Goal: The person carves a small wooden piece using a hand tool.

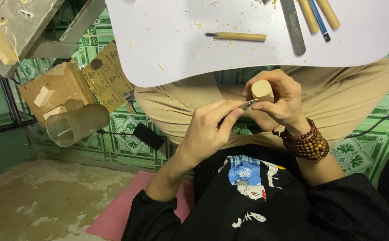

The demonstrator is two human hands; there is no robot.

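The right hand [280, 99] wraps a pale rounded wooden block [262, 90] over the lap, fingers hiding most of it. The left hand [212, 125] pinches a slim metal carving tool [246, 105], its handle hidden. Above, the white worktop [181, 53] cuts off several tools.

In my right hand [280, 100] I hold a small block of pale wood [262, 90], its rounded, smooth end turned up toward me, my fingers wrapped round its lower part above my lap. In my left hand [210, 127] I pinch a slim carving tool [246, 105] between thumb and fingers; its grey metal tip lies nearly level and touches the block's lower left side.
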